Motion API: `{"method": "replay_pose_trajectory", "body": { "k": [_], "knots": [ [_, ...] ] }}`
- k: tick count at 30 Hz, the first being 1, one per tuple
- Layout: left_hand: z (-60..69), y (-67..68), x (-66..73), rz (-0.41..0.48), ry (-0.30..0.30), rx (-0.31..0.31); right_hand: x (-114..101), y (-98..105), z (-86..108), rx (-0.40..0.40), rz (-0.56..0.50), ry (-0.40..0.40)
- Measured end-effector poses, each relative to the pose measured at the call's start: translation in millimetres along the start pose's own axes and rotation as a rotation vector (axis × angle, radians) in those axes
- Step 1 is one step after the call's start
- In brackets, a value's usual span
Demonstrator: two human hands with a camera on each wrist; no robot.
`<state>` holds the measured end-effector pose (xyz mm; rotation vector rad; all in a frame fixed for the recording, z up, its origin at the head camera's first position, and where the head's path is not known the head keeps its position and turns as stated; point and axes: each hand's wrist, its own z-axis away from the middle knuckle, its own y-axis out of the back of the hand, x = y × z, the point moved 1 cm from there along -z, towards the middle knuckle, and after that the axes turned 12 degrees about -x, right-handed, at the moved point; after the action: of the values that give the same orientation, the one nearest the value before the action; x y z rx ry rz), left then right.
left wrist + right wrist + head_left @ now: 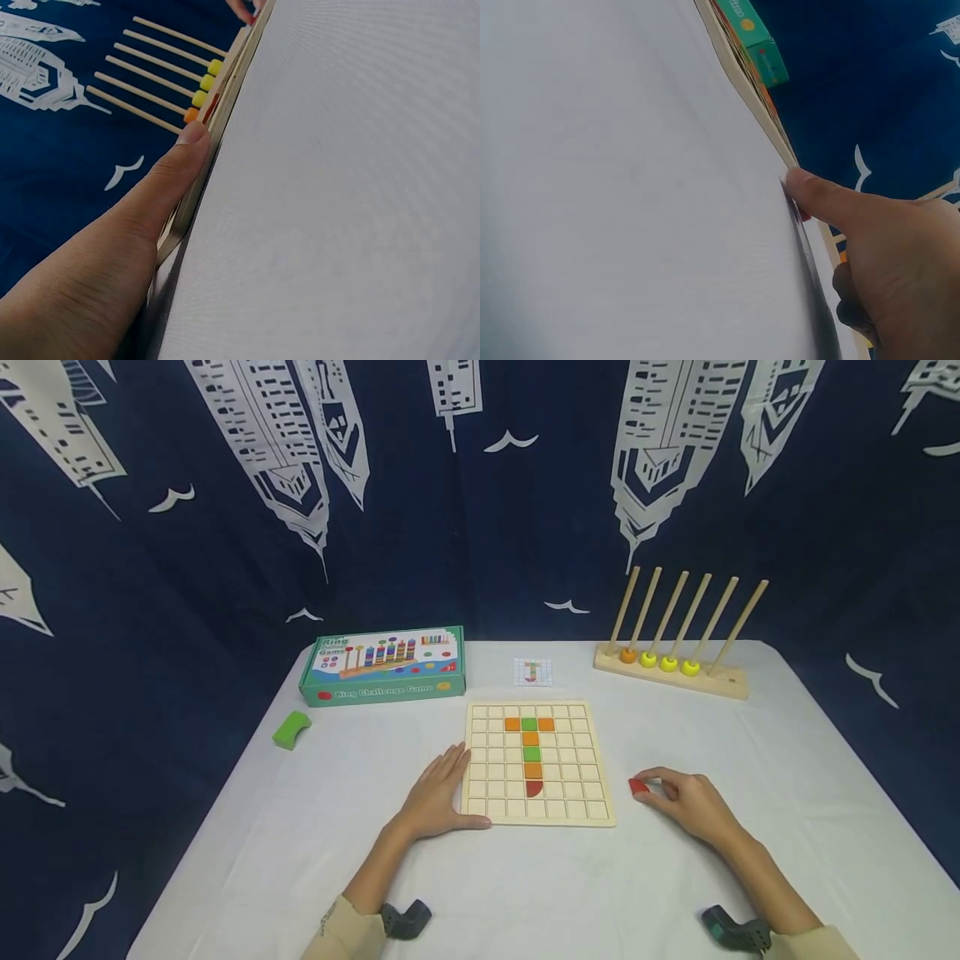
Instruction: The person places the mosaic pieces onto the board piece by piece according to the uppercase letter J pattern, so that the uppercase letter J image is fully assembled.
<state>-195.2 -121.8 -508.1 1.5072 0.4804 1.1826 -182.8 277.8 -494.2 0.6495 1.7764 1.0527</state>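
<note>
A wooden grid board (495, 810) lies on the white table. Orange and green square tiles on it form a T, with a red rounded tile (534, 788) at the foot of the stem. My left hand (438, 793) rests at the board's left side, fingers extended along the edge and thumb over the near left corner; the thumb (176, 161) also shows in the left wrist view. To the right of the board, my right hand (693, 806) pinches a small red tile (638, 786) between thumb and fingers, just above or on the table.
Behind the board lies a small pattern card (532, 672) showing a similar figure. A green game box (382, 689) stands back left, a green arched block (291, 730) in front of it. At back right is a wooden peg rack (675, 675) with one orange and several yellow rings.
</note>
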Motion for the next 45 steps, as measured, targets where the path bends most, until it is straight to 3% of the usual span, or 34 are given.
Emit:
{"method": "replay_pose_trajectory", "body": {
  "k": [7,14,25,36,45],
  "knots": [
    [0.6,-2.4,0.2,0.015,-0.012,0.001,15,2,-18.8,0.09,0.048,-0.044],
    [0.6,-2.3,1.7,0.02,-0.015,0.001,21,3,-27.4,0.027,0.033,-0.126],
    [-1.3,-2.0,0.2,0.013,-0.007,0.001,17,4,-30.8,-0.002,0.028,-0.126],
    [1.2,-3.2,-0.7,0.009,-0.012,0.008,26,8,-24.0,0.063,0.068,-0.214],
    [-0.2,-1.0,-1.5,0.013,-0.008,0.001,19,4,-30.8,-0.03,0.027,-0.188]
  ]
}}
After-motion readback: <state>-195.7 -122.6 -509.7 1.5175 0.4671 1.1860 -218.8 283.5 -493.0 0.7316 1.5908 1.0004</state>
